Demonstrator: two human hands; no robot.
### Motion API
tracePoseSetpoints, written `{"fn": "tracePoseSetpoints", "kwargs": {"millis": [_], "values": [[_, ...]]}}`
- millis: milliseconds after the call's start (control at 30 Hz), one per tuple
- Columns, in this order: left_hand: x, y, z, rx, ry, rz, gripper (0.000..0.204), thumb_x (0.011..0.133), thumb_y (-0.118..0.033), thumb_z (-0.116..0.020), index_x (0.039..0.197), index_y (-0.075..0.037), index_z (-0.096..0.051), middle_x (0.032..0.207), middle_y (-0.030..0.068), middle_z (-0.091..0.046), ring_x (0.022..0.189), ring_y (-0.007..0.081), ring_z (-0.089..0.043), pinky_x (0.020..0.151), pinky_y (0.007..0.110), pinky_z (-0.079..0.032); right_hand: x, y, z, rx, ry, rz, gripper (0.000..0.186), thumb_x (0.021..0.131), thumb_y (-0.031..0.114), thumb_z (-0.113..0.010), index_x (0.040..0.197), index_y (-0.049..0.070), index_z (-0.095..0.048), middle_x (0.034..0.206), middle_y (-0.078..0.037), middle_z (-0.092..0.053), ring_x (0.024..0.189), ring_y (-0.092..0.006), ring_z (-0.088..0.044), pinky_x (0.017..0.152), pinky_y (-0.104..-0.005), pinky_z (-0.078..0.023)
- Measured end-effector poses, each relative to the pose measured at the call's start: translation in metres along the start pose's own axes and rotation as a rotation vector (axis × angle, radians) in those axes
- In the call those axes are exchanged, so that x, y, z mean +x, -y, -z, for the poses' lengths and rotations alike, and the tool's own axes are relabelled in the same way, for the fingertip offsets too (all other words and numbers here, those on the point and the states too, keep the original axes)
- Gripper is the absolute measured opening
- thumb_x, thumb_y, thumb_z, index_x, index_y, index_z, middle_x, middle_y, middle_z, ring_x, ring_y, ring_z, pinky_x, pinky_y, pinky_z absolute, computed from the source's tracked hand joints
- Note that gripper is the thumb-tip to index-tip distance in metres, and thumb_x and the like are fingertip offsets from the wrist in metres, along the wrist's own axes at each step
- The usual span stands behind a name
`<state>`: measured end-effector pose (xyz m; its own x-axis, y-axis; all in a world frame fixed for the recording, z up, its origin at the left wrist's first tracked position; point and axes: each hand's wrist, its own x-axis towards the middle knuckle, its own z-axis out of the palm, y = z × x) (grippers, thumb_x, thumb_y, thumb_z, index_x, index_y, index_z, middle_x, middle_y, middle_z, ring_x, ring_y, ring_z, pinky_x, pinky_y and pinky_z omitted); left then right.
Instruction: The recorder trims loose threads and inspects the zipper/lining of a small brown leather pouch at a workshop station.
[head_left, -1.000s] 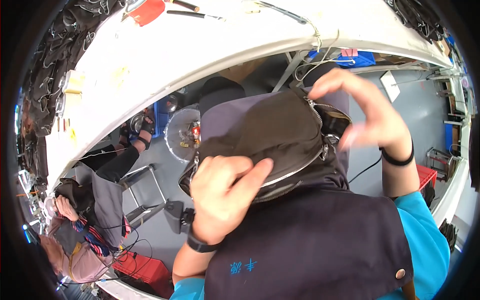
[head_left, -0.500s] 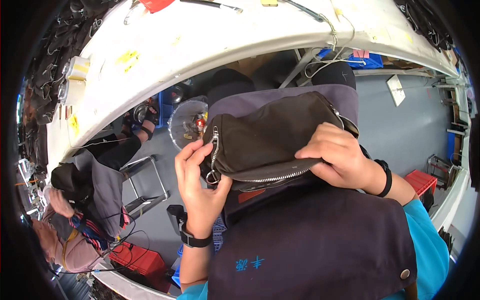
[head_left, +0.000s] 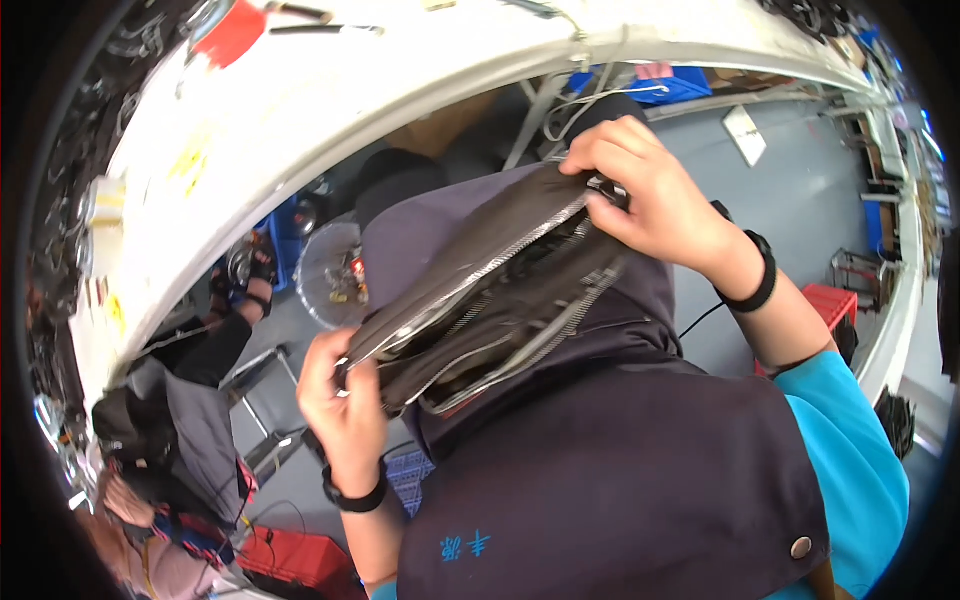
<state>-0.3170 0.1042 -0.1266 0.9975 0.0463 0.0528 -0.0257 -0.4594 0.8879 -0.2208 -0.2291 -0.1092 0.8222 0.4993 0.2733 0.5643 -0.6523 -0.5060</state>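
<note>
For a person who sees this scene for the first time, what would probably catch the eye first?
Probably the dark bag, held gaping open near the centre, the left hand gripping one end and the right hand the other. Next, the bright white table curving across the top, with a red object on it, toward the upper left.

So the bag (head_left: pixel 470 240) is a soft fabric one, dark brown going on black, with silvery zips (head_left: pixel 500 262) along its openings, and it's gaping wide. I count at least two openings side by side, the near one edged with its own row of teeth (insides are dark and kinda blurry, sorry). It's on a slant over the apron (head_left: pixel 415 225), mouth facing up, one end by the far edge, the other poking past the left edge.
</note>
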Motion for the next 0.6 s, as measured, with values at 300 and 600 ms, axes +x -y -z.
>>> {"fn": "tracePoseSetpoints", "kwargs": {"millis": [300,600], "values": [[0.000,0.000,0.003,0.009,0.024,0.168,0.008,0.087,0.002,-0.054,0.093,0.001,-0.059,0.085,0.0042,-0.059,0.077,0.0091,-0.052,0.073,0.024,-0.043,-0.026,0.002,-0.026,0.332,-0.094,-0.375,0.038,0.091,0.021,-0.065,0.119,0.000,-0.050,0.110,-0.009,-0.055,0.105,-0.0162,-0.052,0.094,-0.0317,-0.042],[-0.022,-0.027,-0.016,0.233,0.281,-0.345,0.018,0.070,-0.004,-0.067,0.086,0.000,-0.060,0.086,0.0118,-0.063,0.078,0.0267,-0.059,0.073,0.036,-0.047,0.013,0.006,-0.062,0.426,0.084,-0.577,0.062,0.082,0.034,-0.073,0.116,-0.010,-0.047,0.106,-0.027,-0.059,0.103,-0.0346,-0.060,0.090,-0.0392,-0.047]]}}
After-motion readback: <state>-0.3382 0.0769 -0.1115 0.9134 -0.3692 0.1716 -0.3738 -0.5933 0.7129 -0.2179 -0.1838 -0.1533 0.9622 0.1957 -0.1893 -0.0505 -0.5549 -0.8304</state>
